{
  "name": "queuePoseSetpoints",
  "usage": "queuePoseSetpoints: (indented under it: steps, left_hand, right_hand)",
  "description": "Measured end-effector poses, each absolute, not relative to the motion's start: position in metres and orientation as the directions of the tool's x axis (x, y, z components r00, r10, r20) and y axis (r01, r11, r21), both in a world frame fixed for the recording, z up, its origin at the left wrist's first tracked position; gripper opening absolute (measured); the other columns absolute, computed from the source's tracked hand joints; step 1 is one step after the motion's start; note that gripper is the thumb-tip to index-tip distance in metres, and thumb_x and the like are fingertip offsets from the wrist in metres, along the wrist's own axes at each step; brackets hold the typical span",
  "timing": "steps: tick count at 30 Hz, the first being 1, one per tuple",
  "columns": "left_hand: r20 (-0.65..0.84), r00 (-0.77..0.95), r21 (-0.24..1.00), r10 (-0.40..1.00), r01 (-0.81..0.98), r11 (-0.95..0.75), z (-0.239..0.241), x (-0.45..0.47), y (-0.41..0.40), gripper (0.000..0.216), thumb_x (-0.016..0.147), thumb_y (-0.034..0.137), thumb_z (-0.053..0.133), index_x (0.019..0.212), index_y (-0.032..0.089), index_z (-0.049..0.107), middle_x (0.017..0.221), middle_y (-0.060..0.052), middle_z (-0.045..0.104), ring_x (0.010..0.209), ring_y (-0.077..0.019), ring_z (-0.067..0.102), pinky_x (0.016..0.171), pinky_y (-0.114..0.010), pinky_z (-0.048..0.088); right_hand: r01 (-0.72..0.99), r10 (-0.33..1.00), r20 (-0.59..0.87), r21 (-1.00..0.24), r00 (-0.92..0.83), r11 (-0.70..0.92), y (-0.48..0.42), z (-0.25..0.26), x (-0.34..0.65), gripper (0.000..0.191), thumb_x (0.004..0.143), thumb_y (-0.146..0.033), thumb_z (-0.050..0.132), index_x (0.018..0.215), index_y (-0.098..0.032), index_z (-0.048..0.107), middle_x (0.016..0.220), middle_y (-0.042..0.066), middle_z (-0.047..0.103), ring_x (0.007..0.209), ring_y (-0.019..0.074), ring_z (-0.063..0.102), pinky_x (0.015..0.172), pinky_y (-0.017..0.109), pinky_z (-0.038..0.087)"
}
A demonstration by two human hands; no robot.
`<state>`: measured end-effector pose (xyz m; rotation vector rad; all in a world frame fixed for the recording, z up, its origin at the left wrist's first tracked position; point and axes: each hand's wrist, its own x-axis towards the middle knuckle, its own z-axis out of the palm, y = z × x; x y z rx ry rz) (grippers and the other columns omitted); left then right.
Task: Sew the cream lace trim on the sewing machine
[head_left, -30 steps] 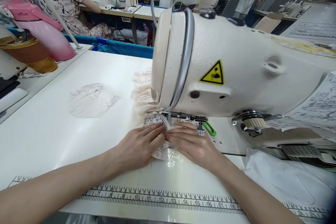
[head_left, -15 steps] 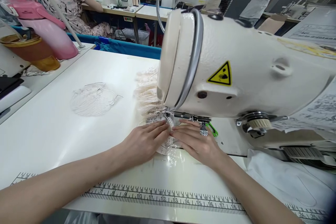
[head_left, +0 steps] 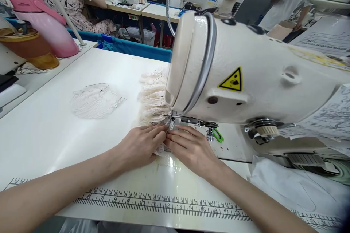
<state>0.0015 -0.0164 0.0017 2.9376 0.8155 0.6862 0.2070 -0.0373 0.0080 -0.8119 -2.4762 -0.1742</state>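
In the head view a white sewing machine (head_left: 254, 76) stands over the white table. Gathered cream lace fabric (head_left: 153, 96) lies behind and left of its needle area. A narrow white lace strip (head_left: 172, 123) runs from under the presser foot toward me. My left hand (head_left: 143, 140) presses on the lace from the left, its fingers closed together. From the other side my right hand (head_left: 191, 147) meets it, thumb and fingers closed on the lace edge. The fingertips of both hands nearly touch. Part of the lace is hidden beneath my fingers.
A loose piece of white lace (head_left: 94, 101) rests on the table at left. Green thread snips (head_left: 218, 135) lie right of the presser foot. White cloth (head_left: 295, 185) is at right. A pink bottle (head_left: 46, 31) and an amber cup (head_left: 30, 49) stand at upper left.
Both hands have shifted slightly left, the right hand more, and sit closer together on the lace. The green snips show more fully. The view has tilted a little.
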Motion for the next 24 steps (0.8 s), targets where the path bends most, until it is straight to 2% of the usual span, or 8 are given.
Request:
queuePoseSetpoints:
  steps: [9,19,24]
  left_hand:
    - [0.382,0.743,0.121,0.549,0.549,-0.827,0.001,0.004,-0.015,0.028,0.070,0.007,0.050,0.098,0.015,0.051,0.120,-0.015,0.065,0.103,-0.0248,0.067,0.081,-0.035,0.060]
    - [0.382,0.734,0.080,0.561,0.579,-0.812,0.003,0.007,-0.015,0.031,0.072,0.001,0.043,0.098,0.014,0.051,0.119,-0.016,0.065,0.104,-0.0243,0.067,0.081,-0.034,0.059]
    - [0.379,0.738,0.082,0.559,0.575,-0.814,0.002,0.008,-0.016,0.042,0.071,0.002,0.043,0.111,0.010,0.053,0.122,-0.016,0.064,0.109,-0.0243,0.065,0.088,-0.035,0.057]
  right_hand:
    - [0.666,0.604,0.506,-0.076,-0.615,0.742,-0.040,-0.001,0.210,0.023,0.091,-0.006,0.051,0.101,-0.019,0.066,0.105,0.002,0.073,0.107,0.0154,0.064,0.103,0.035,0.046]
    - [0.676,0.618,0.506,-0.091,-0.601,0.732,-0.037,-0.004,0.216,0.022,0.091,-0.010,0.052,0.106,-0.018,0.066,0.109,0.003,0.072,0.109,0.0141,0.063,0.101,0.031,0.045]
    - [0.680,0.624,0.492,-0.085,-0.607,0.728,-0.035,-0.005,0.221,0.024,0.093,-0.011,0.050,0.108,-0.020,0.066,0.114,0.003,0.070,0.111,0.0157,0.063,0.095,0.033,0.049]
